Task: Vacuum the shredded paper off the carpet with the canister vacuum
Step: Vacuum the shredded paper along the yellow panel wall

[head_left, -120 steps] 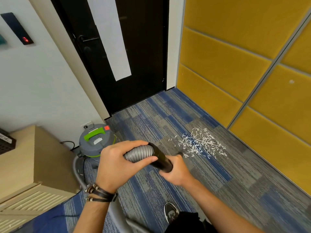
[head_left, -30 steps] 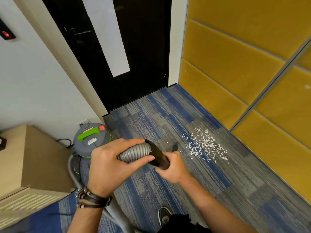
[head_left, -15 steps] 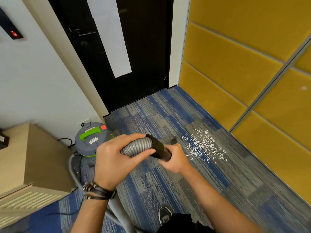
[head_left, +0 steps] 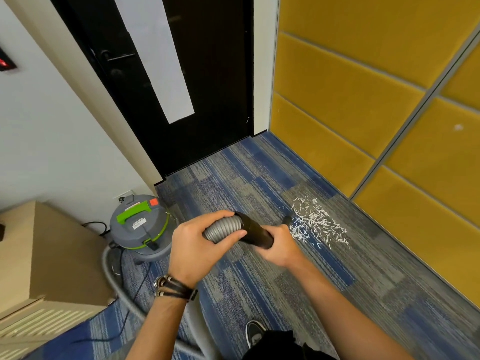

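**Canister vacuum** (head_left: 140, 227): grey with a green handle, sitting at the left edge of the carpet (head_left: 259, 183), against the white wall and near the black door (head_left: 207, 74).

**Hose** (head_left: 223, 229): grey and ribbed, curving along the floor beside the canister and rising to the hands.

**Left hand** (head_left: 193, 248): its grip is wrapping round the hose where it is meeting the black wand (head_left: 255, 233). Dark bracelets (head_left: 174, 288) are circling the wrist.

**Right hand** (head_left: 281, 246): its grip is closing round the wand, just ahead of the left.

**Wand tip:** pointing down at the left fringe of the shredded paper (head_left: 317, 224). I cannot tell whether they are touching.

**Shredded paper:** white slivers lying in one scattered patch near the carpet's right edge, close to the yellow wall panels (head_left: 350, 100).

**Also present:** a wooden cabinet (head_left: 52, 255) standing at the left edge.
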`<state>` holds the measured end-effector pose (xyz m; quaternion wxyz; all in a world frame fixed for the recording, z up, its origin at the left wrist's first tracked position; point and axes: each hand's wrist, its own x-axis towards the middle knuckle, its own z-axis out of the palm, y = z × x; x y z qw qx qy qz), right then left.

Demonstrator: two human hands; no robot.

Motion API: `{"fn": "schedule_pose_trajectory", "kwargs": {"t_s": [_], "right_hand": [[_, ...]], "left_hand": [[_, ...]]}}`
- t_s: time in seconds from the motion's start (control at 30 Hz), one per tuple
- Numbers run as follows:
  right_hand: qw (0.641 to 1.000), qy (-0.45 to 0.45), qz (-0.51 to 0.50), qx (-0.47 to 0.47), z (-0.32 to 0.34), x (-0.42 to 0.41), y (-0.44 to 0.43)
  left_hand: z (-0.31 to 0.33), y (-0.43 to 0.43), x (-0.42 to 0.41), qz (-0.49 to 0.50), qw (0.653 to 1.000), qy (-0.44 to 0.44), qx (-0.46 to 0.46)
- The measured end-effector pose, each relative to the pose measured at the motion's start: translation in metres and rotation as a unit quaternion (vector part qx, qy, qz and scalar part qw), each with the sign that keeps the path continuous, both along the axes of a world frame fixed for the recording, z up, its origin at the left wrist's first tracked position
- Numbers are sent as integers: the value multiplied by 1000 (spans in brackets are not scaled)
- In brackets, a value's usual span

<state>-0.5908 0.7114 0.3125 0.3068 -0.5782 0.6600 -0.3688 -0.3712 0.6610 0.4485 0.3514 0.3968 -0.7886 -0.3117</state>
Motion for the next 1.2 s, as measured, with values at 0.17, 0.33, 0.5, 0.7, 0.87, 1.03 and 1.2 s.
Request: {"fn": "schedule_pose_trajectory", "kwargs": {"t_s": [0.17, 0.33, 0.5, 0.7, 0.87, 1.03, 1.2], "right_hand": [[1000, 1, 7, 7, -5, -11, -17], [1000, 2, 3, 12, -11, -17, -18], [999, -25, -41, 7, -18, -11, 5], [997, -41, -61, -36, 2, 18, 17], [996, -44, -72, -41, 16, 55, 42], [996, -46, -71, -37, 24, 80, 80], [996, -47, -72, -34, 28, 104, 98]], "left_hand": [[-1, -5, -14, -8, 1000, -18, 12], [-6, -9, -20, -25, 999, -20, 43], [2, -5, -24, -52, 997, -25, 42], [18, 8, -4, -41, 999, -6, 12], [32, 26, 28, -58, 998, 16, 11], [35, 52, 57, -74, 997, 19, 27], [31, 75, 81, -61, 998, 9, 5]]}}
